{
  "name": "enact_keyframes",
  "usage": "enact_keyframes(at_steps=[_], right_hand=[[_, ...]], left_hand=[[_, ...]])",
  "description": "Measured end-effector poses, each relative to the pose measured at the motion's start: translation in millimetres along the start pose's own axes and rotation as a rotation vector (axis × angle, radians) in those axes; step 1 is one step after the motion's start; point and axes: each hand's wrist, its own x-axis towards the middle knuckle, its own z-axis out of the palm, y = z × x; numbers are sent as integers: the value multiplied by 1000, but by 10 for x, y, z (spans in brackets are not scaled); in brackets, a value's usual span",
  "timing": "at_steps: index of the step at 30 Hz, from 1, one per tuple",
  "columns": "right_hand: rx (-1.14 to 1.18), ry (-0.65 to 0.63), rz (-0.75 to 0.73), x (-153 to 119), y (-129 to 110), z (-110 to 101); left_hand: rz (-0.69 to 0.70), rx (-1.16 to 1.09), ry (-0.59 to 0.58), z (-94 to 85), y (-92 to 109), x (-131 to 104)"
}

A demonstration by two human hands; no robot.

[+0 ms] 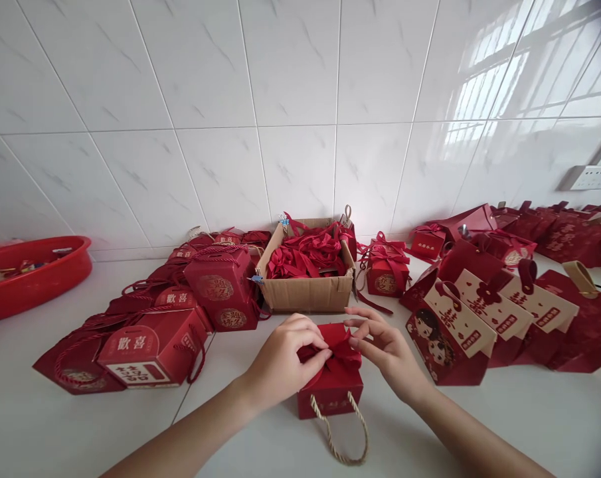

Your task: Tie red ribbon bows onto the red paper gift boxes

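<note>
Left hand (285,362) and right hand (387,352) both pinch the satin ribbon (341,355) atop a square red card box (333,392).

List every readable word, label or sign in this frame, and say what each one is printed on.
"歡喜": white label on the red gift box lying at front left.
"歡喜": the red box behind it.
"囍": cream flaps of the red gift bags at right.
Gold round emblems on the upright red box, gold print on the small red box under both hands: too small to read.
</note>
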Motion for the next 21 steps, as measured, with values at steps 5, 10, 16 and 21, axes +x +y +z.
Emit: enact_keyframes(at_steps=[5,10,16,21], right_hand=[[261,60,189,41,24,-15],[418,92,282,88,65,-39],[344,66,177,96,115,-73],[224,-30,-5,112,145,-202]], left_hand=[[4,-12,2,-3,-8,3],[6,-17,-3,6,-16,-3],[-35,-138,-18,-91,-17,10],[-200,-390,229,-251,-246,-36]])
